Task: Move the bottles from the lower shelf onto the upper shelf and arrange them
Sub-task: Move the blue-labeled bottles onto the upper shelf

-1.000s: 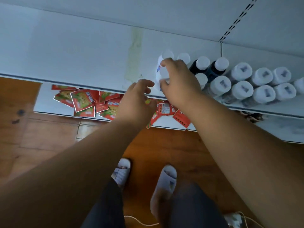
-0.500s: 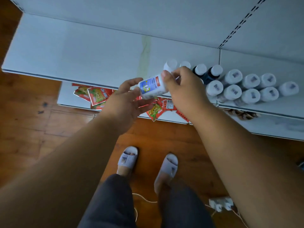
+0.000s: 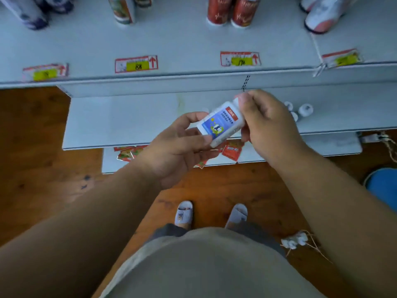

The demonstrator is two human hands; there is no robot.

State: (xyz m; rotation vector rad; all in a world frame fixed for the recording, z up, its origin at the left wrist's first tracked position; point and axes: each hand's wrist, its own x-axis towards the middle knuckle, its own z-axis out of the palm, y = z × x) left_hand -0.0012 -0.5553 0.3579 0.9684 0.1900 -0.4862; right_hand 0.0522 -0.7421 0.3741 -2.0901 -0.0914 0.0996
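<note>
I am seeing both hands holding one white bottle [image 3: 221,124] with a blue label, tilted in mid-air in front of the lower shelf [image 3: 129,121]. The left hand [image 3: 178,147] is pinching its base, thumb and fingers [image 3: 193,117] curled around it; the right hand [image 3: 268,123] is gripping the cap end, at two o'clock from the left. White bottle caps [image 3: 305,109] are showing on the lower shelf at three o'clock of the bottle. The upper shelf [image 3: 182,44], at twelve o'clock, is carrying red bottles [image 3: 232,11] and price tags [image 3: 136,64].
</note>
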